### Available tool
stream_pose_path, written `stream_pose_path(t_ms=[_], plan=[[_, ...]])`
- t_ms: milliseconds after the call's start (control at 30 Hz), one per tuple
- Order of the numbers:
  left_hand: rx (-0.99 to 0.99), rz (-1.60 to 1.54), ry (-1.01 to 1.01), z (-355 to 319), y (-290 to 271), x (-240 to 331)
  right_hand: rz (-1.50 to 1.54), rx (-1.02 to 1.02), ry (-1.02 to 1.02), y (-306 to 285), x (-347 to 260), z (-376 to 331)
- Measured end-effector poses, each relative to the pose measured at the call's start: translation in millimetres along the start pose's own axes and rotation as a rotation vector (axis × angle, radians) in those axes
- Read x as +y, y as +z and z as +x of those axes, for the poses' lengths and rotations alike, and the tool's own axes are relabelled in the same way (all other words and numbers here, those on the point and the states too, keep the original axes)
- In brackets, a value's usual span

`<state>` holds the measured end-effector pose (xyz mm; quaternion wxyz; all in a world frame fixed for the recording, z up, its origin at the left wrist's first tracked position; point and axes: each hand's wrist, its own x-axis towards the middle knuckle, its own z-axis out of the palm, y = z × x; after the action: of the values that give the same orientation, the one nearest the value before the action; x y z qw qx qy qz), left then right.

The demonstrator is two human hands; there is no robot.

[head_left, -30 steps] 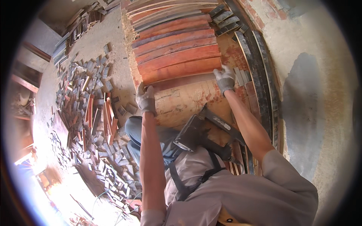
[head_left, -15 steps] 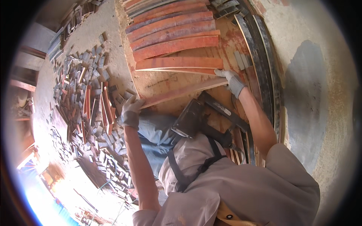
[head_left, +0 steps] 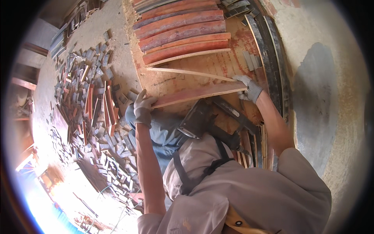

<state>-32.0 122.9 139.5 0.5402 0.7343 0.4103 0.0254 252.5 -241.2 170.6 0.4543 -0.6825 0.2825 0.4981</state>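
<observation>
A long reddish wooden strip (head_left: 198, 94) spans between my two gloved hands, above my lap. My left hand (head_left: 143, 107) grips its left end, the thumb pointing up and away. At the other end, my right hand (head_left: 249, 87) is closed round the strip. A second, thinner wooden strip (head_left: 191, 71) slants across the board on edge, its right end touching my right hand; whether that hand grips it too is unclear. Just below the held strip lies a black nail gun (head_left: 194, 121) with a long magazine, by my thigh.
Red-stained strips (head_left: 183, 29) lie in a row on the wooden board (head_left: 163, 84) ahead. Long dark planks (head_left: 269, 58) run along its right side. Small offcuts (head_left: 85, 74) litter the floor at left. More strips (head_left: 253, 150) stand beside my right hip.
Both hands have shifted a little to the right with the held strip. An orange strip that lay apart now rests against the row, and the thin strip slants more steeply.
</observation>
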Motion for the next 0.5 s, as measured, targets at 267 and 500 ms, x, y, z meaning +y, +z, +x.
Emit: stream_pose_path(t_ms=[267, 500], plan=[[0.08, 0.105, 0.014, 47.5, 15.8, 25.8, -0.228, 0.073, -0.177, -1.0, -11.7, 11.7], [0.269, 0.152, 0.039, 70.1, 41.5, 21.6, 0.209, -0.132, -0.532, -3.5, 30.0, 20.5]])
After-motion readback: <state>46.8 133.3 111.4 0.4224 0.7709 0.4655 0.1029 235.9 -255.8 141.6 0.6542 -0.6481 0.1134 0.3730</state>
